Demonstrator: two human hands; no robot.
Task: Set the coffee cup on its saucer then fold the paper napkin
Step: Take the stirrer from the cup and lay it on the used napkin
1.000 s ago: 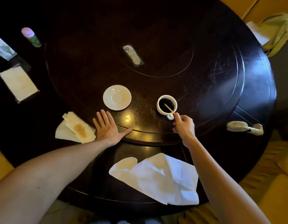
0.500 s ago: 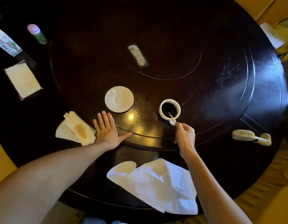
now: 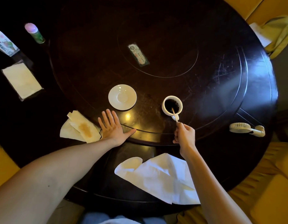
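Note:
A white coffee cup point(image 3: 164, 109) full of dark coffee stands on the dark round table, its handle toward me. A thin wooden stir stick point(image 3: 174, 112) leans in it. My right hand point(image 3: 184, 137) is shut on the stick's near end, just in front of the cup. The empty white saucer point(image 3: 122, 97) lies to the cup's left, apart from it. My left hand point(image 3: 111, 126) rests flat and open on the table in front of the saucer. A large white paper napkin point(image 3: 157, 177), rumpled and partly unfolded, lies at the near edge between my arms.
A coffee-stained napkin point(image 3: 80, 127) lies left of my left hand. A white handheld fan point(image 3: 246, 129) lies at right. Far left are a napkin packet point(image 3: 22, 80), a small bottle point(image 3: 34, 33) and a leaflet point(image 3: 4, 42). A label point(image 3: 138, 54) sits on the raised turntable point(image 3: 221, 78).
My right hand has drawn back a little toward me, and the stick in the cup has tilted with it. My left hand, cup and saucer stay put.

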